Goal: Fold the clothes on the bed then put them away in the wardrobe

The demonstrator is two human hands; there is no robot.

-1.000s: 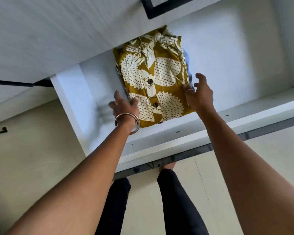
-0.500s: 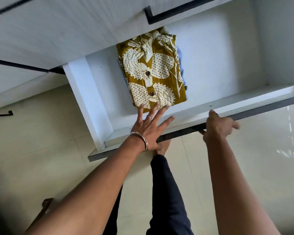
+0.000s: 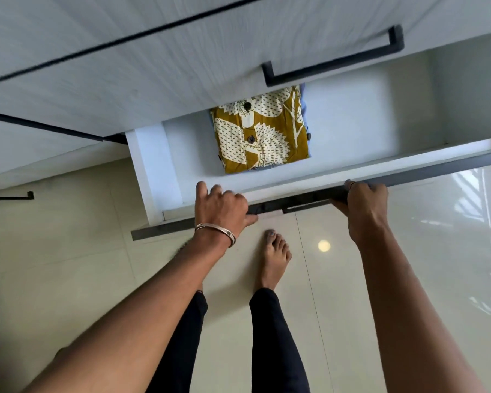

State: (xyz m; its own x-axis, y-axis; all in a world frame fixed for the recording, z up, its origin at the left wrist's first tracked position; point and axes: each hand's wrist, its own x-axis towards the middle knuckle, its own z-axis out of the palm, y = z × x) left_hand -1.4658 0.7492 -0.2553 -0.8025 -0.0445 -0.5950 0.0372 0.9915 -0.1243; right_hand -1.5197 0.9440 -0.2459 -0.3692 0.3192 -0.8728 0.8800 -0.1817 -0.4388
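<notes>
Folded mustard-yellow shirt [image 3: 262,134] with cream leaf print and dark buttons, lying flat on the white floor of an open wardrobe drawer [image 3: 360,120], left of the drawer's middle, upper end hidden under the drawer front above. Resting on a light-blue garment [image 3: 304,100], of which only thin edges show along the right side and the near end. Well apart from both hands. Left hand [image 3: 221,207] set on the drawer's near rim, fingers [image 3: 210,191] curled over the top edge into the drawer, thumb tucked under the dark front panel [image 3: 423,173], so gripping that front. Silver bangle [image 3: 216,229] round the left wrist. Right hand [image 3: 364,207] further right along the same front panel, fingers wrapped over its dark top edge and closed on it; fingertips out of sight behind the edge. Black bar handle [image 3: 306,204] on the outer face of the panel, between the two hands, touched by neither as far as can be told. Above, a closed white drawer front with a long black bar handle [image 3: 332,63]. Below, glossy cream floor tiles [image 3: 408,251], a round light reflection, a bare foot [image 3: 274,256] under the drawer front, and legs in black trousers [image 3: 270,336].
</notes>
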